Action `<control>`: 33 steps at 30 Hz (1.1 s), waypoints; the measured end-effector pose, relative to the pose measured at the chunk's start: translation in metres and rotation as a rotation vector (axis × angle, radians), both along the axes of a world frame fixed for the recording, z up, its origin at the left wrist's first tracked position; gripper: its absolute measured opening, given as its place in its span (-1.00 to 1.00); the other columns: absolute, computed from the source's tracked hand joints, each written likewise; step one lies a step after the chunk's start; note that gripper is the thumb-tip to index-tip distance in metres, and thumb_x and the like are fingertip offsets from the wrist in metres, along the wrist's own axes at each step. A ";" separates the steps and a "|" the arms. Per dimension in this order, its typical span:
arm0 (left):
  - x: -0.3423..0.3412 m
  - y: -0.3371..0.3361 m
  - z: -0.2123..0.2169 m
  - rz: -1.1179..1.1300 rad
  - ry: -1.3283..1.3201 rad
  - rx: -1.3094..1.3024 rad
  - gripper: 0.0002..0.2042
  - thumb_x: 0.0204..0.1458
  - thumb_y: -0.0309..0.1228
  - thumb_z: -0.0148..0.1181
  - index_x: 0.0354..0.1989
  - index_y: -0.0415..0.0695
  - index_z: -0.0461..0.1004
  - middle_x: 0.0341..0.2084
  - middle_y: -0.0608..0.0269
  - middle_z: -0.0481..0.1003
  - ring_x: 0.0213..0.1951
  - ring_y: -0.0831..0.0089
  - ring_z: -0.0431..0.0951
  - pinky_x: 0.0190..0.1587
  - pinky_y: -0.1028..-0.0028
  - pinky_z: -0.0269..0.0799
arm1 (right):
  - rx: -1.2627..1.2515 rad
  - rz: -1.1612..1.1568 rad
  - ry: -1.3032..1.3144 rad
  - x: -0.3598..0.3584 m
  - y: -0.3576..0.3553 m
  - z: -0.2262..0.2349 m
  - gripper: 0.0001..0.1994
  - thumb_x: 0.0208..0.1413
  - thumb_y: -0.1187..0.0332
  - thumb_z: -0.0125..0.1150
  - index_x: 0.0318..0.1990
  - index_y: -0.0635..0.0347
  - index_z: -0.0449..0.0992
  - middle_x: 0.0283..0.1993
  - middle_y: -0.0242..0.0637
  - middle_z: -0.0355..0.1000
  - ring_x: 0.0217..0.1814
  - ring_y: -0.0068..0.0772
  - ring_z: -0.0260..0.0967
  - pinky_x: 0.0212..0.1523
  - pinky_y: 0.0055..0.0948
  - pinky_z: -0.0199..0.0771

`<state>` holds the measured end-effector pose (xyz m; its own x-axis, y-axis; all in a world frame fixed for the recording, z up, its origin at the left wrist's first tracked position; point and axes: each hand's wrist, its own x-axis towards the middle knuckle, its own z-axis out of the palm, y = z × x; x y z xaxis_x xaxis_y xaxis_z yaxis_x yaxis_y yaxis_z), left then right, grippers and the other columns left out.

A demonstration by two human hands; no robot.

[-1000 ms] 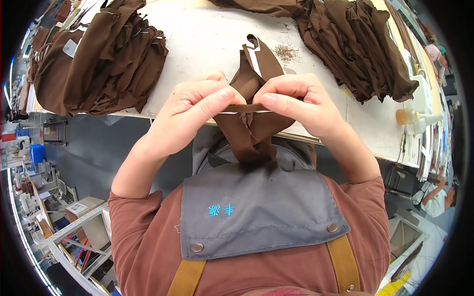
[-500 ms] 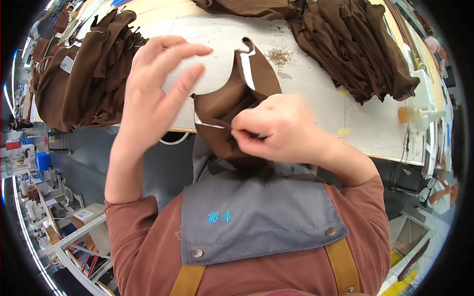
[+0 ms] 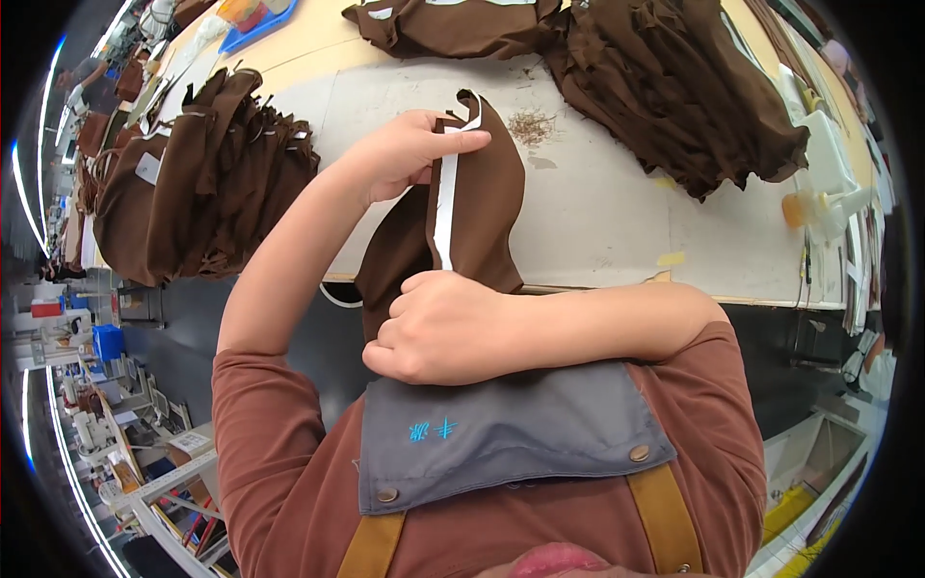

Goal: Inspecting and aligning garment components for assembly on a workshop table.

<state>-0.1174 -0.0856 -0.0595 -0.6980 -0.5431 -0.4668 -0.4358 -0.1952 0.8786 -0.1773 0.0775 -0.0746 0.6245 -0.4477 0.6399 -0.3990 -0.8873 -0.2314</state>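
A small white tag (image 3: 146, 169) sits on the brown stack (image 3: 193, 183) at the desk's (image 3: 597, 212) left. Your left hand (image 3: 405, 154) pinches the top of the brown fabric piece (image 3: 482, 202) (white strip (image 3: 445, 207) along its edge); your right hand (image 3: 438, 328) is closed on its lower end, fingertips hidden. Half a second ago the left hand was spread wide, holding nothing.

Brown fabric piece (image 3: 487, 207) with a white strip (image 3: 445, 207) along its edge. Brown stacks: left (image 3: 193, 183), right (image 3: 674, 96). Off-white table (image 3: 597, 212). Rust-red shirt (image 3: 289, 453); grey apron bib (image 3: 520, 433) with blue embroidery (image 3: 432, 430) and mustard straps (image 3: 665, 511).
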 end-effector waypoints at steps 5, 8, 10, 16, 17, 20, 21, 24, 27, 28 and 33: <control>-0.014 0.008 0.045 -0.057 -0.199 -0.720 -0.67 0.01 -0.23 0.36 -0.21 -0.26 0.55 -0.58 0.49 0.41 -0.50 0.72 0.31 -0.45 0.64 0.24 | -0.014 -0.004 0.202 -0.006 -0.001 0.007 -0.91 -0.18 0.31 0.17 -0.52 0.04 0.39 -0.56 -0.45 0.33 -0.47 -0.49 0.37 -0.46 -0.47 0.30; -0.010 -0.001 0.088 -0.056 0.140 -0.820 -0.76 0.11 -0.31 0.26 -0.15 -0.21 0.53 -0.43 0.51 0.46 -0.36 0.77 0.36 -0.26 0.68 0.29 | -0.104 0.040 -0.091 -0.014 -0.011 0.032 -0.84 -0.09 0.27 0.19 -0.32 0.01 0.50 -0.32 -0.43 0.40 -0.23 -0.46 0.39 -0.22 -0.41 0.37; -0.012 -0.010 0.125 -0.073 0.312 -0.885 -0.79 0.15 -0.35 0.22 -0.09 -0.15 0.51 -0.35 0.54 0.47 -0.28 0.79 0.37 -0.21 0.69 0.28 | -0.216 0.012 -0.066 -0.030 -0.016 0.053 -0.69 -0.05 0.22 0.23 -0.09 -0.06 0.53 -0.11 -0.48 0.39 -0.07 -0.45 0.34 -0.04 -0.36 0.32; 0.014 0.013 0.192 -0.183 0.312 -0.799 -0.72 0.19 -0.49 0.08 0.08 -0.17 0.41 -0.09 0.39 0.45 -0.05 0.65 0.39 -0.01 0.63 0.26 | -0.565 -0.433 -0.234 -0.103 -0.005 0.117 -0.70 -0.04 0.25 0.34 -0.13 0.09 0.59 -0.21 -0.37 0.49 -0.26 -0.36 0.37 -0.21 -0.40 0.33; 0.024 0.012 0.182 -0.196 0.321 -0.704 -0.72 0.17 -0.51 0.06 0.07 -0.20 0.41 -0.08 0.38 0.43 -0.05 0.64 0.38 -0.01 0.62 0.24 | -0.479 -0.472 -0.246 -0.114 0.001 0.125 -0.74 -0.04 0.35 0.35 -0.15 0.16 0.59 -0.31 -0.34 0.50 -0.32 -0.32 0.38 -0.25 -0.40 0.35; 0.038 0.014 0.160 -0.340 0.285 -0.643 -0.69 0.06 -0.48 0.07 -0.01 -0.28 0.42 -0.07 0.35 0.40 -0.09 0.58 0.37 0.00 0.56 0.25 | -0.238 -0.580 -0.294 -0.133 0.001 0.134 -0.75 -0.01 0.55 0.23 -0.12 0.22 0.57 -0.35 -0.35 0.50 -0.31 -0.50 0.40 -0.31 -0.52 0.35; 0.040 0.025 0.157 -0.322 0.204 -0.645 -0.69 0.04 -0.49 0.13 -0.02 -0.29 0.42 -0.09 0.35 0.41 -0.11 0.57 0.38 -0.01 0.55 0.27 | -0.176 -0.594 -0.308 -0.136 -0.010 0.131 -0.77 -0.02 0.52 0.24 -0.15 0.16 0.57 -0.35 -0.40 0.51 -0.34 -0.50 0.41 -0.34 -0.52 0.37; 0.042 0.040 0.142 -0.367 0.068 -0.955 -0.74 -0.04 -0.49 0.33 -0.18 -0.27 0.48 -0.29 0.30 0.49 -0.26 0.52 0.42 -0.11 0.50 0.33 | 0.078 -0.422 -0.337 -0.141 -0.042 0.120 -0.75 -0.01 0.50 0.12 -0.13 0.13 0.55 -0.20 -0.36 0.52 -0.17 -0.41 0.41 -0.12 -0.43 0.42; 0.049 0.041 0.136 -0.423 0.140 -0.986 -0.82 -0.04 -0.54 0.30 -0.25 -0.24 0.50 -0.37 0.26 0.48 -0.29 0.48 0.42 -0.16 0.48 0.33 | 0.458 -0.077 -0.427 -0.133 -0.067 0.105 -0.73 0.07 0.47 0.01 -0.08 0.18 0.53 -0.16 -0.29 0.50 -0.04 -0.45 0.38 0.06 -0.42 0.34; 0.052 0.041 0.136 -0.417 0.179 -1.015 -0.83 -0.05 -0.57 0.29 -0.26 -0.23 0.51 -0.38 0.26 0.46 -0.30 0.47 0.41 -0.18 0.48 0.32 | 0.678 -0.016 -0.361 -0.128 -0.064 0.115 -0.74 0.16 0.45 -0.03 -0.07 0.28 0.53 -0.09 -0.31 0.51 0.02 -0.49 0.37 0.08 -0.52 0.28; 0.069 0.044 0.136 -0.310 0.233 -1.052 -0.86 -0.08 -0.63 0.25 -0.31 -0.23 0.51 -0.39 0.31 0.39 -0.30 0.51 0.38 -0.22 0.53 0.29 | 0.975 0.123 -0.370 -0.111 -0.072 0.094 -0.62 0.24 0.13 0.09 -0.02 0.30 0.51 -0.15 -0.32 0.49 -0.04 -0.50 0.36 0.06 -0.47 0.31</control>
<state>-0.0484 -0.0418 0.0768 -0.8821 -0.3779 0.2814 -0.1403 0.7808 0.6088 -0.2881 0.0054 0.0199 0.5396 -0.8187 0.1963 -0.0769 -0.2801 -0.9569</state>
